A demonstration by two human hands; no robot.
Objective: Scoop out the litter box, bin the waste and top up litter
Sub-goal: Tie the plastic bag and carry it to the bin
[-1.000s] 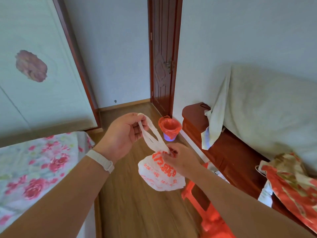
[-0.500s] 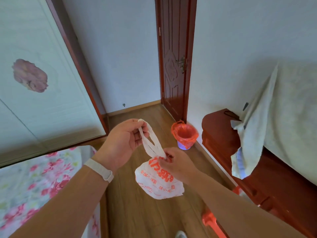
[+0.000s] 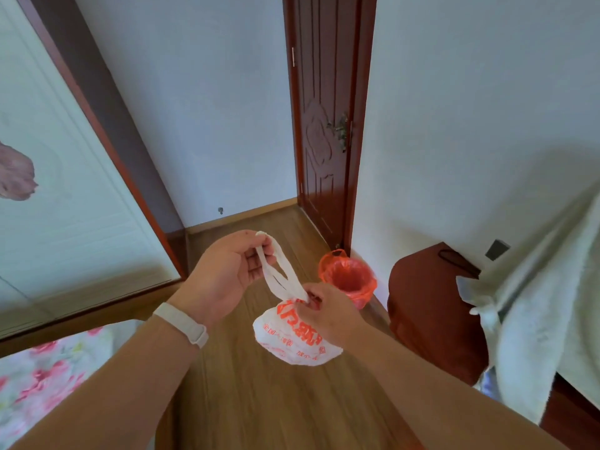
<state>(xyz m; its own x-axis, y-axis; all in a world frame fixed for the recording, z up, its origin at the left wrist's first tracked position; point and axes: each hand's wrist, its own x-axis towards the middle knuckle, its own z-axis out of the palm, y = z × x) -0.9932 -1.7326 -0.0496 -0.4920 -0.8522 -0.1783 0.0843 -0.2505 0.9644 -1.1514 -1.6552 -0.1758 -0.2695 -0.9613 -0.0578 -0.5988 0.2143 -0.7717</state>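
Hanging between two grips, a small white plastic bag (image 3: 293, 339) with orange print is held above the wood floor (image 3: 259, 401). Its stretched handles (image 3: 276, 271) are pinched at the top by the left hand (image 3: 224, 280). The neck is clamped by the right hand (image 3: 328, 315); below that clamp the body bulges, rounded and crinkled. Beyond the right hand, a red-lined bin (image 3: 349, 280) is seen.
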